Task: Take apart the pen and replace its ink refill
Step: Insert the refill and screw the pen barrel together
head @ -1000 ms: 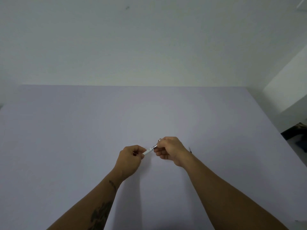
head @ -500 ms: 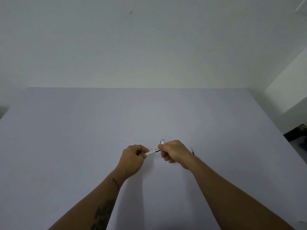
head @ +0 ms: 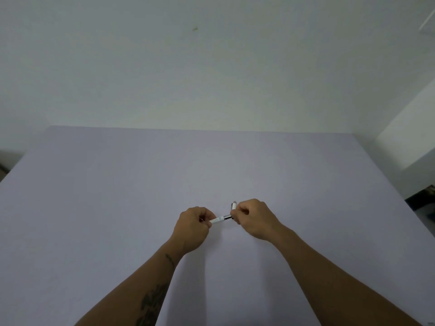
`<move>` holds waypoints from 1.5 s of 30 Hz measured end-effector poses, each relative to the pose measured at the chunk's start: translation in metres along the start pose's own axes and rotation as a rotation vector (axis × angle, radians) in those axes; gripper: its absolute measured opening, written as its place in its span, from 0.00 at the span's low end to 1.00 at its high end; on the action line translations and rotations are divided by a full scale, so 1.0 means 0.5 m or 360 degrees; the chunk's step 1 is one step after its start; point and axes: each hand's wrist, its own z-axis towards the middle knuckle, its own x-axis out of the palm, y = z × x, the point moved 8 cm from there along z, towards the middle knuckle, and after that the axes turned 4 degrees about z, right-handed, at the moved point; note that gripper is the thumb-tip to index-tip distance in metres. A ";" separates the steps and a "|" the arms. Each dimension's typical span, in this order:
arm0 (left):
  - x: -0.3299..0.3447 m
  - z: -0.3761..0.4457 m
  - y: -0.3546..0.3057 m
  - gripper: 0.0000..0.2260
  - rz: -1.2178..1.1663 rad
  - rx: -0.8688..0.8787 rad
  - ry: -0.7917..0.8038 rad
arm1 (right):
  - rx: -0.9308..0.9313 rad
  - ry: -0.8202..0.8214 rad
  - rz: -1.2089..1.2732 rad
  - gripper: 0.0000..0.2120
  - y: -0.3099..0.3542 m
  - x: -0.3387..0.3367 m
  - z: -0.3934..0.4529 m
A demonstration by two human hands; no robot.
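Both hands hold a white pen (head: 220,219) a little above the pale lilac table (head: 117,196). My left hand (head: 191,225) is closed around the pen's left end. My right hand (head: 255,220) pinches the pen's dark and silver right end. A second small white and silver piece, the pen cap (head: 233,205), sticks up out of my right fist. The rest of both pieces is hidden inside the hands.
The table meets a plain white wall (head: 211,78) at the back. Its right edge runs diagonally, with dark objects on the floor (head: 423,198) beyond it.
The view has tilted, so the hands sit lower in the frame. The gap between my hands has widened slightly, showing more of the white pen. A thin dark item right of my wrist is out of sight.
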 end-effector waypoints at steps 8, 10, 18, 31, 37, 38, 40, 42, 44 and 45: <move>0.000 0.000 0.002 0.10 -0.0010 -0.0001 0.0002 | 0.0057 0.0017 0.0178 0.04 -0.008 -0.009 0.000; -0.002 0.002 0.002 0.10 -0.0004 -0.0005 -0.0001 | 0.0033 0.0034 0.0149 0.06 -0.009 -0.009 0.002; 0.000 0.002 0.004 0.11 -0.0033 -0.0040 0.0068 | 0.0000 0.0012 0.0096 0.07 -0.004 0.004 0.005; 0.050 -0.025 0.006 0.06 -0.0586 -0.0270 0.0625 | 0.0337 0.0281 0.0862 0.06 -0.012 0.012 0.002; 0.056 -0.017 -0.006 0.06 -0.0561 -0.0265 0.0617 | 0.0268 0.0154 0.0804 0.05 -0.001 0.003 0.002; 0.058 -0.016 -0.007 0.06 -0.0561 -0.0261 0.0606 | 0.0253 0.0124 0.0793 0.06 0.000 0.001 0.003; 0.062 -0.013 -0.010 0.05 -0.0573 -0.0251 0.0593 | 0.0230 0.0079 0.0769 0.06 0.002 -0.005 0.005; 0.063 -0.012 -0.011 0.05 -0.0573 -0.0244 0.0590 | 0.0216 0.0061 0.0740 0.06 0.001 -0.007 0.007; 0.064 -0.012 -0.012 0.04 -0.0551 -0.0238 0.0614 | 0.0219 0.0056 0.0708 0.05 -0.001 -0.002 0.008; 0.064 -0.013 -0.011 0.04 -0.0543 -0.0239 0.0637 | 0.0220 0.0055 0.0696 0.05 -0.001 0.001 0.008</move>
